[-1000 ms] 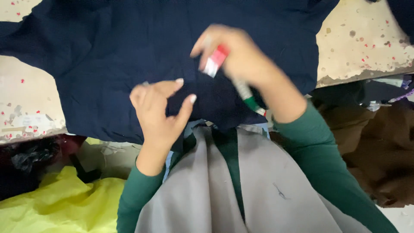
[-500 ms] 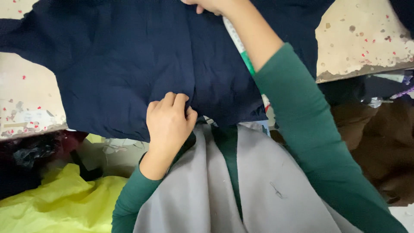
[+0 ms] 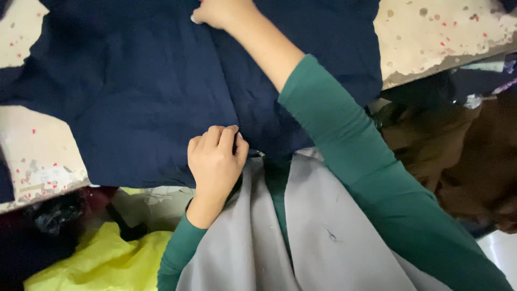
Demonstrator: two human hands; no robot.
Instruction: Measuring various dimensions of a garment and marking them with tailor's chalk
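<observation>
Your left hand (image 3: pixel 216 156) was curled shut, pinning the navy cloth (image 3: pixel 140 102) at its near edge on the speckled tabletop (image 3: pixel 441 37). Your right hand (image 3: pixel 221 12) reached to the far end, grip hidden, so can't tell. The cloth ran straight away from you.

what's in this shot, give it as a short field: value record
surface: worn pale table with red specks
cloth: navy fabric spread flat over the table
left hand: left hand fingers curled, pressing the fabric's near edge
right hand: right hand stretched to the far side, resting on the fabric, partly cut off by the frame
clothing: green sleeves, grey apron
below table: yellow cloth at left, brown cloth at right
</observation>
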